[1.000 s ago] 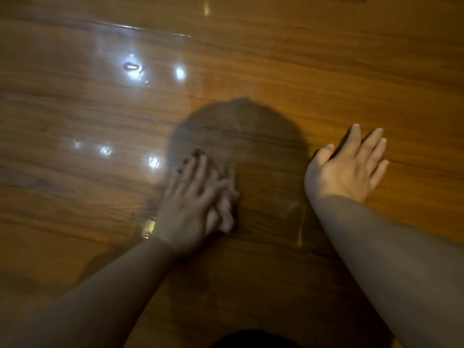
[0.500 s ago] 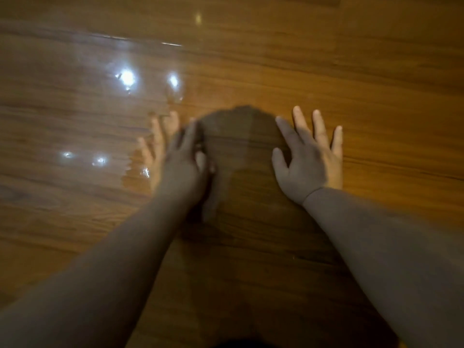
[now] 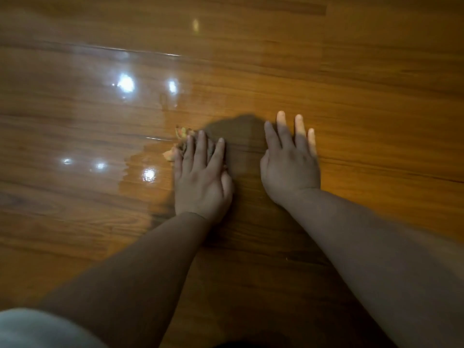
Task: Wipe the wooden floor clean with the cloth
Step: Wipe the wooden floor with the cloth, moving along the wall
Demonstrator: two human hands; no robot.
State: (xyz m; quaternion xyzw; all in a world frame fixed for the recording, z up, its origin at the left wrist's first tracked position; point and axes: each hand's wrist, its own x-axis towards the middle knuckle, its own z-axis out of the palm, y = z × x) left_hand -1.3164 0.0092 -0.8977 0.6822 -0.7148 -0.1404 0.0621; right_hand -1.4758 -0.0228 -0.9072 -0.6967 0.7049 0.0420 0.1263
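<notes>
My left hand (image 3: 200, 177) lies flat with straight fingers on a small crumpled cloth (image 3: 179, 144), pressing it onto the wooden floor (image 3: 351, 96). Only the cloth's pale edge peeks out beyond the fingertips on the left; the hand hides the rest of it. My right hand (image 3: 291, 159) rests palm down on the bare floor just to the right, fingers spread and holding nothing. Both hands sit partly in the shadow of my head.
A wet, glossy patch (image 3: 105, 109) with bright light reflections covers the floor to the left of the cloth, its edge (image 3: 140, 159) reaching the left hand. Dry planks stretch to the right. A grey piece of clothing (image 3: 37, 330) shows at the bottom left.
The left hand slid the cloth forward and left from its earlier spot, then settled slightly right. The right hand shifted left, closer to the left hand, staying flat on the floor.
</notes>
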